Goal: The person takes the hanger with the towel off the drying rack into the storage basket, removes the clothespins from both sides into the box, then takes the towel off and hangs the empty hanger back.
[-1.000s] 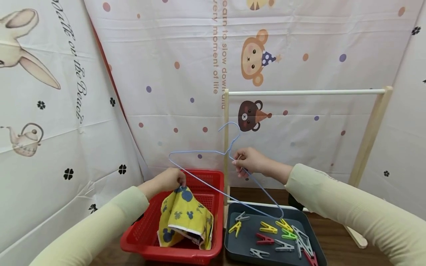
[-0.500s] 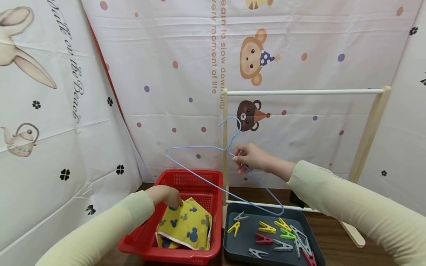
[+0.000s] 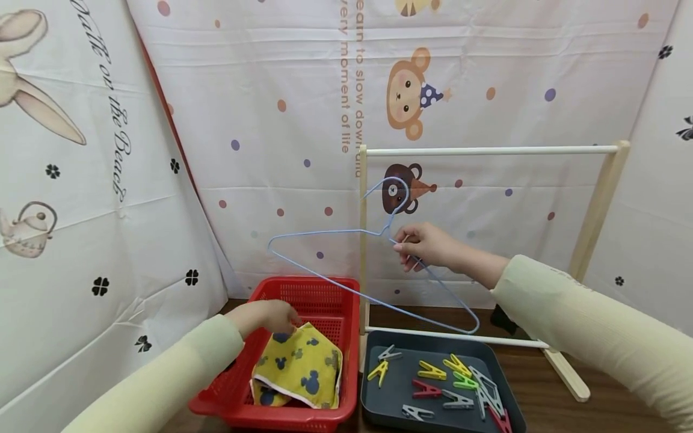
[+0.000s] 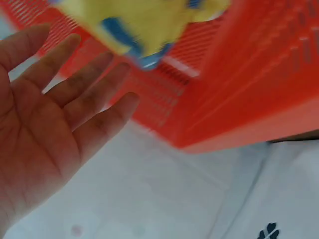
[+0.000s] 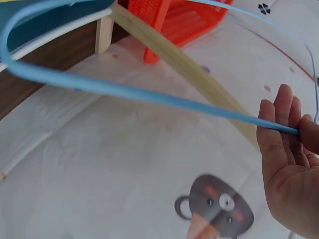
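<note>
A light blue wire hanger (image 3: 319, 278) is held up by my right hand (image 3: 428, 245), whose thumb and fingers pinch one sloping shoulder just below the hook. In the right wrist view the hanger's wire (image 5: 164, 99) runs into the fingers. My left hand (image 3: 273, 316) is over the red basket (image 3: 354, 361), beside a yellow cloth (image 3: 303, 367) printed with blue mouse-head shapes. The left wrist view has the palm and spread fingers of the left hand (image 4: 55, 109) holding nothing, apart from the cloth (image 4: 149, 25), which lies loosely folded in the basket.
A dark grey tray (image 3: 390, 415) right of the basket holds several clothespins, among them a red one (image 3: 426, 389) and a yellow one (image 3: 432, 370). Behind it stands a wooden rack with a white top bar (image 3: 487, 151). Printed curtains (image 3: 260, 78) enclose the back and sides.
The left hand has lowered the yellow cloth into the basket and let it go. My right hand has raised the hanger and brought it slightly right.
</note>
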Demonstrator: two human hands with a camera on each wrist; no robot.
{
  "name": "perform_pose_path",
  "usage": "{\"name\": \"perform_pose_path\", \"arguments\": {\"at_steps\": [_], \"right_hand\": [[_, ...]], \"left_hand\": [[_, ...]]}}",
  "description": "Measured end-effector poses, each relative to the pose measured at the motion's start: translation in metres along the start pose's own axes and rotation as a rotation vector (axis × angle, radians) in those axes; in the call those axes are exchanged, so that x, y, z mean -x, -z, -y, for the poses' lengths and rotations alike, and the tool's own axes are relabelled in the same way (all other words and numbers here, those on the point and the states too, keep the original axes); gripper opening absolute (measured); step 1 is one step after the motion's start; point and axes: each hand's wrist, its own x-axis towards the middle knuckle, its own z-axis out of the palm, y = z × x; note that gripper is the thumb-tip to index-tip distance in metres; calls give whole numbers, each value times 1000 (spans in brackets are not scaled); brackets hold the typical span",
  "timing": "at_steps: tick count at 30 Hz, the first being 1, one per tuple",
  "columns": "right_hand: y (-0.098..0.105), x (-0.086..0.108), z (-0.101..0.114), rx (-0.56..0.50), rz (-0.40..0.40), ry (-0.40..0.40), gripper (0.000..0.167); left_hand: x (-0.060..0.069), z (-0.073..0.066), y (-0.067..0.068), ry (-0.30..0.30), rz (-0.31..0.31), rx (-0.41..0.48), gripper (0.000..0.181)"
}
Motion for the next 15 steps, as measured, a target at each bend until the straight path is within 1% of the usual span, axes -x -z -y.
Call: {"name": "perform_pose_path", "arguments": {"at_steps": [2, 3, 6, 8, 11, 15], "right_hand": [[9, 5, 1, 21, -18, 3, 18], [14, 8, 2, 38, -28, 10, 18], [29, 15, 2, 97, -65, 34, 20], [39, 20, 1, 139, -96, 48, 20], [55, 27, -3, 199, -154, 53, 20], [78, 37, -6, 270, -223, 26, 22]], "left_hand": [[8, -2, 11, -90, -79, 28, 29], [13, -3, 16, -139, -120, 32, 28], [29, -6, 28, -258, -227, 39, 26], [41, -7, 34, -313, -292, 55, 24], [59, -8, 40, -379, -383, 68, 22], [81, -8, 41, -429, -471, 84, 20]]}}
